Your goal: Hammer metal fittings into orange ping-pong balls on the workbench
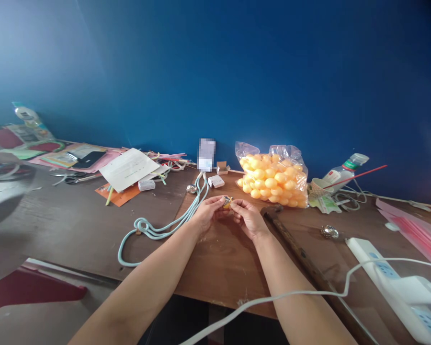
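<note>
My left hand [209, 211] and my right hand [247, 218] meet over the brown wooden tabletop [222, 258], fingers pinched together around a small orange ball with a shiny metal piece [227, 201]. Both hands grip it from either side. Just behind them lies a clear plastic bag of orange balls [273, 179]. A pale blue cord [158, 230] runs along the table to the left of my left hand.
A white power strip [395, 280] with a white cable [290, 294] lies at the right. A shiny metal piece [329, 232], a plastic bottle [343, 172], pink strips [420, 232], papers [129, 168], scissors [73, 178] and small white boxes [216, 181] surround the work area. A blue wall stands behind.
</note>
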Demonstrator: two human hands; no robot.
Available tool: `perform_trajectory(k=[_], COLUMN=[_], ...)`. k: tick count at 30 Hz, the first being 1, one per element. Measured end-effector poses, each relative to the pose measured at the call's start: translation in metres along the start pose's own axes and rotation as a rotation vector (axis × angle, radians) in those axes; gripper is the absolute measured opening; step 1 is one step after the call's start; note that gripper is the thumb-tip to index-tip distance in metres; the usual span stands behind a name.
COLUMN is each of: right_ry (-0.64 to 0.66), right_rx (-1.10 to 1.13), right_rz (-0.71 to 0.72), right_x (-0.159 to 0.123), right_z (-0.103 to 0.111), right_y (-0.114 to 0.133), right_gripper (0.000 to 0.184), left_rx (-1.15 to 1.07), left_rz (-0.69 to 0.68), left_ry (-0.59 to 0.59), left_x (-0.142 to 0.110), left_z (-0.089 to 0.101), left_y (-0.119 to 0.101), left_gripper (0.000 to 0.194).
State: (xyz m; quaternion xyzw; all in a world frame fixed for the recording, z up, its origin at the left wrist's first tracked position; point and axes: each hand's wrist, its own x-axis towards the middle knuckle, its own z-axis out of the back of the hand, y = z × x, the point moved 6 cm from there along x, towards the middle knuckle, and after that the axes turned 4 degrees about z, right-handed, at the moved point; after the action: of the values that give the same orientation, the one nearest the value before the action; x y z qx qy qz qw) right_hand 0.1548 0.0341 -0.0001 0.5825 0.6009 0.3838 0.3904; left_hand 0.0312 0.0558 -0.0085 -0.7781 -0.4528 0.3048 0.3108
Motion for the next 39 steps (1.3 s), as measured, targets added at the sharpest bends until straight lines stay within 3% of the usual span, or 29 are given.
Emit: perform_trajectory(k=[39], right_ry=[0.010], right_rx=[-0.002], right_rz=[0.023], right_x=[0.0003], right_z=[-0.0019], right_y=[0.0004], right_gripper=[0.027], left_rx=[-0.022], left_rz=[0.002], left_ry=[0.003], left_x=[0.0006], left_z=[0.0001], left_y=[-0.0001], left_gripper=[0.019])
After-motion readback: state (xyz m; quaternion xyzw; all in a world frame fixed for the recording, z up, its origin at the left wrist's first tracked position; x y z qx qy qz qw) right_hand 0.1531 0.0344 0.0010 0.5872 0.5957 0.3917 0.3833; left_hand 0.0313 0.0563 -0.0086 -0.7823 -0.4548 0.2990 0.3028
